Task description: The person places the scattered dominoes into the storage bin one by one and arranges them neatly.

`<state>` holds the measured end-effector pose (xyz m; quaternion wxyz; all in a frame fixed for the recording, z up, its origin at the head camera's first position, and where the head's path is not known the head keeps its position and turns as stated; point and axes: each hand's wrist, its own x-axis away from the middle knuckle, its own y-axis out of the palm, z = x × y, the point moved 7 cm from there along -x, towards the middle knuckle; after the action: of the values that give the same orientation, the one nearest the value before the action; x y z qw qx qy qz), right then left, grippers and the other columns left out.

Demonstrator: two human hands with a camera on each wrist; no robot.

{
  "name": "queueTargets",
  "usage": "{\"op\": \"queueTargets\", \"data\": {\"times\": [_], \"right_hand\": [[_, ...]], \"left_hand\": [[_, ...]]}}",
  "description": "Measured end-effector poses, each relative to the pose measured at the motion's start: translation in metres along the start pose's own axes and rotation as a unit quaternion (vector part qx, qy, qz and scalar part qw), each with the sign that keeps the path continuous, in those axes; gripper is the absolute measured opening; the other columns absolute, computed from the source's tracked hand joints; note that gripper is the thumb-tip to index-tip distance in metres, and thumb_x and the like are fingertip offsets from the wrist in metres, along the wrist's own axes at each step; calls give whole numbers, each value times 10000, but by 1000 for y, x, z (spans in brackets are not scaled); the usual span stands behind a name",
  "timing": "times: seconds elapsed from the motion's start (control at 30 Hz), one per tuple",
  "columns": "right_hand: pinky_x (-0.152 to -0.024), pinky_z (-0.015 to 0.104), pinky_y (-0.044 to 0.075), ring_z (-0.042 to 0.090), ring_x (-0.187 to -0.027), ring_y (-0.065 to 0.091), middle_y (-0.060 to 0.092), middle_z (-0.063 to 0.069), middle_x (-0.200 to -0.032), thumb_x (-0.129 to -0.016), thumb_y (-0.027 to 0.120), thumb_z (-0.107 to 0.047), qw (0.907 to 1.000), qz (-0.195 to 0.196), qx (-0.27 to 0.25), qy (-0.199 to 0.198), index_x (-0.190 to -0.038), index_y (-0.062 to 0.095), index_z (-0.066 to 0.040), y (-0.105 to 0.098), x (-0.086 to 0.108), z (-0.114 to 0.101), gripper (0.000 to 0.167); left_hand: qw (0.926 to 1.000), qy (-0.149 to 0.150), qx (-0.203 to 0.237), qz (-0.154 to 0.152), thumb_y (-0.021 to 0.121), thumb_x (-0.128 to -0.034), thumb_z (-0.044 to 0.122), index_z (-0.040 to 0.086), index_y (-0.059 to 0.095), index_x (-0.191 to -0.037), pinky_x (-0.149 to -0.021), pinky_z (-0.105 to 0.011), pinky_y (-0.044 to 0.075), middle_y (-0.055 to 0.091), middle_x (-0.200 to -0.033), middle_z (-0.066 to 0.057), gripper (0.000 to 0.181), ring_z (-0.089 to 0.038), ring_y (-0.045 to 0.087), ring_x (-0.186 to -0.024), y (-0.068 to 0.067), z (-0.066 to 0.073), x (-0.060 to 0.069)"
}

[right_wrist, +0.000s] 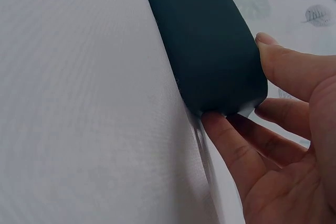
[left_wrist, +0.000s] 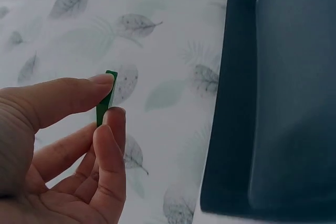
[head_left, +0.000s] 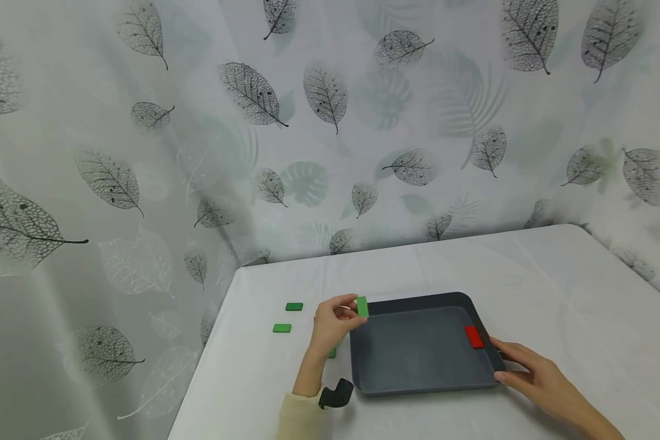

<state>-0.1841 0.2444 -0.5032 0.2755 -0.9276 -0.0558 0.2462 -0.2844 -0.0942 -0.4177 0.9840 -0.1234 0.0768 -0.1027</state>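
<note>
Between thumb and fingertips, my left hand (head_left: 329, 327) pinches a small green rectangular block (head_left: 362, 307), held on end near the left edge of a dark grey tray (head_left: 412, 351). The left wrist view shows the same block (left_wrist: 106, 98) edge-on between the fingers. My right hand (head_left: 533, 374) holds the tray's right side by its corner. Up close in the right wrist view, thumb and fingers lie around the dark tray wall (right_wrist: 210, 40). Inside the tray, a red block (head_left: 474, 337) lies by the right wall.
Left of the tray, a dark green block (head_left: 294, 307) and a lighter green block (head_left: 282, 328) lie on the white table (head_left: 242, 391). Another green block (head_left: 332, 352) and something red are partly hidden behind my left hand. A leaf-patterned curtain (head_left: 330, 153) hangs behind the table.
</note>
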Motion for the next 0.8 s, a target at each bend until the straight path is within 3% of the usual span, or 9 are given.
{"op": "queueTargets", "data": {"times": [0.17,0.37,0.57,0.8], "right_hand": [[-789,78,493,-208,-1176,435,490,-269,-1310,-845,718,-19,10000,18,41,-11,-1381,501,42,-1,0,0,581],[-794,84,497,-194,-1176,451,492,-262,-1315,-842,708,11,9999,4,-84,-104,-1378,488,70,-2,0,-2,582],[-800,85,496,-188,-1193,444,492,-246,-1332,-839,700,37,9997,18,-171,-186,-1372,486,85,-1,-1,-2,576],[-799,82,493,-185,-1197,441,501,-251,-1320,-826,704,55,9995,49,-222,-240,-1377,490,72,0,-1,0,592]], "left_hand": [[9996,122,247,-74,758,-746,-79,-73,647,-1196,-644,-145,510,644,-1008,-284,464,-181,649,-770,36,-9,-17],[9996,175,201,-1,797,-733,-38,-11,688,-1157,-637,-168,531,681,-952,-162,439,-105,670,-728,77,-10,-23],[9999,36,4,109,814,-719,-27,-14,695,-1151,-593,-155,519,698,-910,-77,448,-39,669,-679,114,-13,-26],[9987,-267,-111,415,835,-666,-66,-5,723,-1095,-554,-145,501,689,-832,-21,447,0,624,-630,149,-23,-27]]}}
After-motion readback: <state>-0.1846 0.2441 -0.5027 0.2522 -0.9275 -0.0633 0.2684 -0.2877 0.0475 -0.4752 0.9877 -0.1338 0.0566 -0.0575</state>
